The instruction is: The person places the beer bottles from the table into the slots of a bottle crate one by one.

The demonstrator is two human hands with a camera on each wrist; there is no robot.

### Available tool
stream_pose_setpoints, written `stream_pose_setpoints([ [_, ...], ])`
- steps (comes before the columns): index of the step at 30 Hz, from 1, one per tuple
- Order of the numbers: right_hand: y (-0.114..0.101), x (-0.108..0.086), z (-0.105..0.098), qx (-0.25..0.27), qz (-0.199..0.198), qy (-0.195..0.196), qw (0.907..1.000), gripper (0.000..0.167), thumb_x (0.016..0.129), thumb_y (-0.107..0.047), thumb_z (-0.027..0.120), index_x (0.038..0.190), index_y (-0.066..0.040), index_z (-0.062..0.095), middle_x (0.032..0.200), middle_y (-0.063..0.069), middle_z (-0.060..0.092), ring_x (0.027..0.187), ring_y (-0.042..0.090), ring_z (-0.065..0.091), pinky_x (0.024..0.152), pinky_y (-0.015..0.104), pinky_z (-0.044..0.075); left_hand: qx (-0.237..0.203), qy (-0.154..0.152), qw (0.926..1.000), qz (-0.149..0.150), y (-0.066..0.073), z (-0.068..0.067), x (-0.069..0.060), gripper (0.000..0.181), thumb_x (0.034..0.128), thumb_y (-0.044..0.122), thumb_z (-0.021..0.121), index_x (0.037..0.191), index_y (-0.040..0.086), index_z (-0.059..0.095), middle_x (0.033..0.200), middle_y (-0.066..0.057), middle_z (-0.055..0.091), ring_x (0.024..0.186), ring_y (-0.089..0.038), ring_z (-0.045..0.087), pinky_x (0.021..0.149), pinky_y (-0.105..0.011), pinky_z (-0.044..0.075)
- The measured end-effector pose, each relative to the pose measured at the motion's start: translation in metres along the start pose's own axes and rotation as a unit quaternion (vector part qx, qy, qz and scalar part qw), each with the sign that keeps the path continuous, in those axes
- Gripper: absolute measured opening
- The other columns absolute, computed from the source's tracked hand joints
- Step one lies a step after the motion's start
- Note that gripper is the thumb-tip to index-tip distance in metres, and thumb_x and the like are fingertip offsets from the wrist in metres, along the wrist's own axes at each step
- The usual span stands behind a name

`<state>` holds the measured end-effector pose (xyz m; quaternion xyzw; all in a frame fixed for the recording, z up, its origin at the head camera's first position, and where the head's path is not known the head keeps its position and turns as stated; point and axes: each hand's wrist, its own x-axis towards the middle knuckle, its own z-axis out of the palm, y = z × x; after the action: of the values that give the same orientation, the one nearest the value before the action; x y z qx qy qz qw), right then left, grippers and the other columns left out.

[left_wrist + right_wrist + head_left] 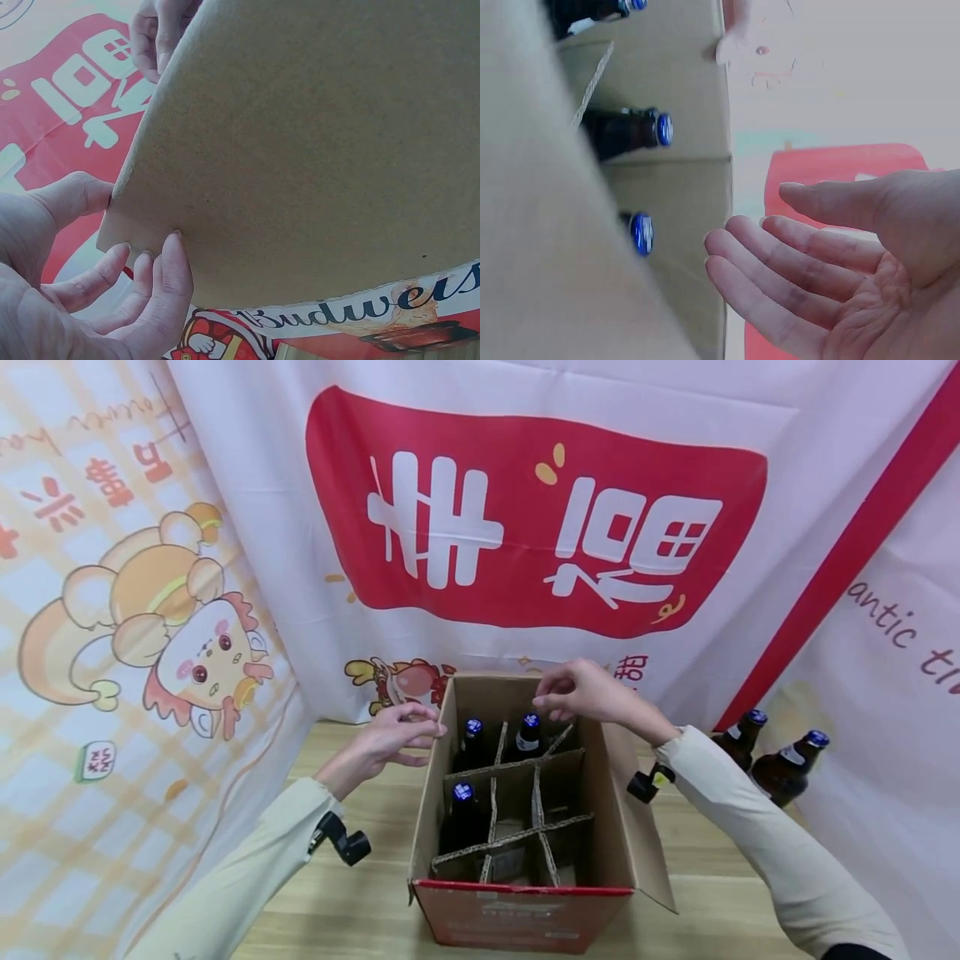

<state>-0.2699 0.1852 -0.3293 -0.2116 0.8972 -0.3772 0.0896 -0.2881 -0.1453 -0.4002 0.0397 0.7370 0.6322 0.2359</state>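
A cardboard box (619,802) with crossed cardboard dividers (517,762) stands in front of me. Three dark bottles with blue caps stand in it: one bottle (472,739) at the far left, another bottle (528,739) in the far middle, a third bottle (462,818) in the left middle compartment. My left hand (386,742) touches the box's left side near the far corner; in the left wrist view its fingertips rest on a plain brown flap (300,150). My right hand (581,691), holding nothing, hovers near the far-middle bottle's cap, its fingers loosely bent and apart from the thumb.
Two more dark bottles, one bottle (741,737) behind the other bottle (787,768), stand right of the box, partly behind my right sleeve. A side flap (645,835) folds outward on the right. Printed cloth (525,652) hangs behind the wood-look table (337,893).
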Motion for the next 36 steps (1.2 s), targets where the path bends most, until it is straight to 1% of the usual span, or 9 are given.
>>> stream_pose_setpoints([
  [4, 0.011, -0.006, -0.008, 0.008, 0.012, 0.026, 0.9996, 0.017, 0.098, -0.008, 0.074, 0.11, 0.004, 0.073, 0.094, 0.014, 0.077, 0.075, 0.019, 0.075, 0.077, 0.045, 0.067, 0.004, -0.001, 1.0, 0.002, -0.001, -0.001, 0.001, 0.034, 0.0958, 0.019, 0.076, 0.123, 0.007, 0.059, 0.123, -0.012, 0.073, 0.106, -0.027, 0.072, 0.088, -0.045, 0.065],
  [9, 0.025, -0.012, -0.013, 0.024, 0.04, 0.061, 0.9971, 0.019, 0.099, -0.009, 0.072, 0.111, 0.006, 0.073, 0.096, 0.016, 0.077, 0.074, 0.019, 0.075, 0.075, 0.043, 0.067, 0.008, -0.003, 1.0, 0.004, -0.001, -0.003, 0.0, 0.035, 0.0951, 0.02, 0.077, 0.122, 0.007, 0.059, 0.12, -0.01, 0.073, 0.101, -0.024, 0.072, 0.087, -0.045, 0.066],
  [15, 0.042, -0.023, -0.02, 0.045, 0.049, 0.156, 0.9856, 0.024, 0.101, -0.012, 0.071, 0.114, 0.008, 0.072, 0.1, 0.026, 0.076, 0.078, 0.031, 0.075, 0.069, 0.029, 0.066, 0.007, -0.003, 1.0, 0.005, -0.001, -0.004, 0.001, 0.036, 0.0948, 0.02, 0.077, 0.122, 0.007, 0.059, 0.117, -0.009, 0.074, 0.099, -0.024, 0.071, 0.086, -0.044, 0.066],
  [21, 0.066, -0.041, -0.024, 0.054, 0.054, 0.262, 0.962, 0.034, 0.103, -0.024, 0.069, 0.12, 0.006, 0.07, 0.11, 0.027, 0.074, 0.083, 0.013, 0.076, 0.074, 0.019, 0.063, -0.003, -0.008, 1.0, 0.005, -0.002, -0.003, 0.002, 0.036, 0.0943, 0.019, 0.077, 0.123, 0.007, 0.059, 0.118, -0.009, 0.074, 0.105, -0.028, 0.07, 0.087, -0.044, 0.065],
  [24, 0.079, -0.049, -0.026, 0.063, 0.058, 0.283, 0.9554, 0.038, 0.103, -0.027, 0.068, 0.122, 0.006, 0.069, 0.114, 0.029, 0.072, 0.082, 0.001, 0.072, 0.075, 0.013, 0.06, -0.004, -0.008, 1.0, 0.004, -0.001, -0.002, 0.001, 0.036, 0.0944, 0.019, 0.077, 0.123, 0.007, 0.06, 0.118, -0.009, 0.074, 0.106, -0.029, 0.07, 0.087, -0.044, 0.065],
  [28, 0.097, -0.057, -0.029, 0.078, 0.066, 0.303, 0.9476, 0.041, 0.105, -0.028, 0.066, 0.126, 0.007, 0.066, 0.119, 0.03, 0.069, 0.085, -0.003, 0.069, 0.076, 0.013, 0.06, -0.002, -0.004, 1.0, 0.002, -0.001, -0.001, 0.0, 0.036, 0.0946, 0.018, 0.077, 0.124, 0.006, 0.059, 0.119, -0.01, 0.073, 0.105, -0.028, 0.07, 0.087, -0.045, 0.065],
  [30, 0.107, -0.06, -0.028, 0.081, 0.067, 0.33, 0.9381, 0.04, 0.105, -0.028, 0.065, 0.127, 0.005, 0.065, 0.121, 0.029, 0.069, 0.087, -0.002, 0.069, 0.077, 0.014, 0.06, -0.002, -0.005, 1.0, 0.001, -0.001, -0.001, 0.0, 0.036, 0.0948, 0.018, 0.077, 0.124, 0.006, 0.059, 0.119, -0.01, 0.074, 0.104, -0.027, 0.071, 0.088, -0.045, 0.065],
  [32, 0.117, -0.062, -0.028, 0.079, 0.072, 0.371, 0.9225, 0.037, 0.106, -0.028, 0.064, 0.127, 0.002, 0.066, 0.12, 0.024, 0.07, 0.089, -0.003, 0.068, 0.078, 0.012, 0.059, -0.004, -0.005, 1.0, 0.0, -0.001, -0.001, -0.001, 0.036, 0.095, 0.018, 0.077, 0.124, 0.007, 0.06, 0.118, -0.009, 0.074, 0.103, -0.026, 0.071, 0.088, -0.046, 0.065],
  [36, 0.137, -0.063, -0.029, 0.062, 0.084, 0.47, 0.8764, 0.029, 0.105, -0.027, 0.065, 0.121, -0.004, 0.07, 0.112, 0.011, 0.074, 0.088, -0.003, 0.065, 0.075, 0.008, 0.054, -0.008, -0.006, 1.0, 0.0, -0.001, -0.002, -0.002, 0.035, 0.0951, 0.019, 0.077, 0.124, 0.007, 0.06, 0.116, -0.008, 0.075, 0.099, -0.023, 0.072, 0.087, -0.045, 0.065],
])
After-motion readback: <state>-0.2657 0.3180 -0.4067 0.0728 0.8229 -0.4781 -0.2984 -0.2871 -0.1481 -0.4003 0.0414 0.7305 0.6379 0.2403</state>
